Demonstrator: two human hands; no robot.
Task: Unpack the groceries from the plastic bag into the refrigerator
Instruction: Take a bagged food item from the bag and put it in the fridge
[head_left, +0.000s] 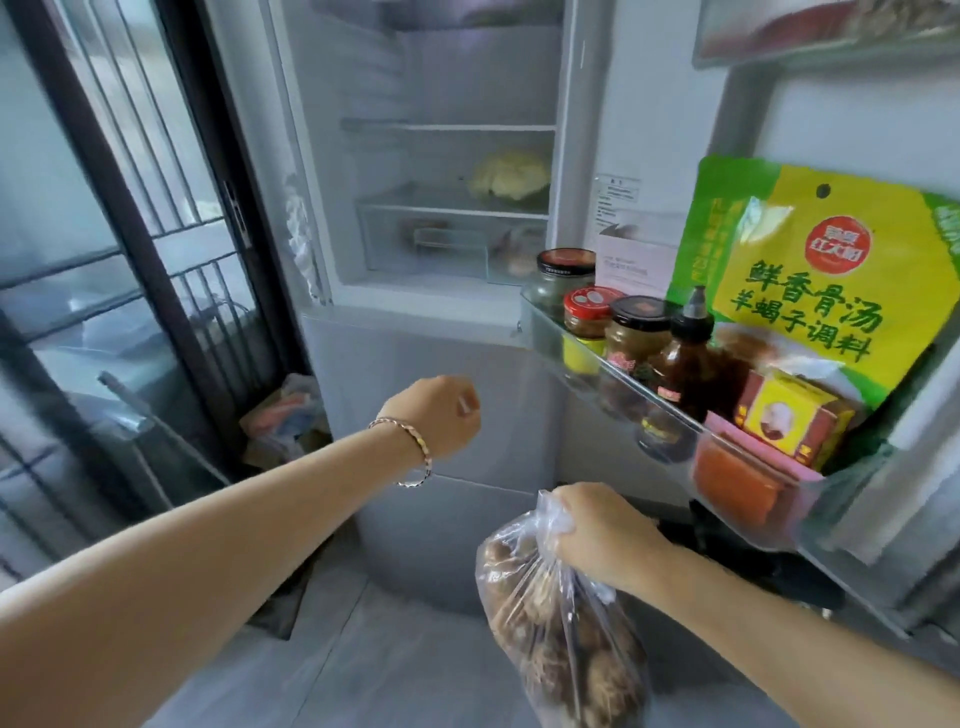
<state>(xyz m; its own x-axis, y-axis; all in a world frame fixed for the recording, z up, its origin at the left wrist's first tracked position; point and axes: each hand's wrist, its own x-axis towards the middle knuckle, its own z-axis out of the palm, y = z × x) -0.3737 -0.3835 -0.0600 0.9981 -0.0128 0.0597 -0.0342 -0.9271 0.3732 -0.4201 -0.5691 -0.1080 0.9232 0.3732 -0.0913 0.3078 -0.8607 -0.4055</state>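
Nearest the lens on my feed is the left forearm, reaching in from the lower left to the left hand (434, 418), which wears a thin metal bracelet (415, 447). Its fingers (470, 402) fold away from me, so I cannot tell whether they hold anything.

Lower and to the right, the right hand (597, 535) grips the gathered neck of the plastic bag (561, 649). The bag is thin, clear and crinkled, packed with brown, knobbly, rounded lumps. It hangs with its long axis straight down, in front of the closed lower door.

The open refrigerator (457, 78) lies up and ahead of that grip. Its glass shelf (415, 205) carries a pale, leafy, rounded head (511, 174) on the right. I judge the bag must rise and go forward, slightly left. The left hand is nearer the opening.

On the right, the clear door bin (566, 338) holds lidded glass jars (639, 327) and a glossy green-and-yellow pouch (810, 280).
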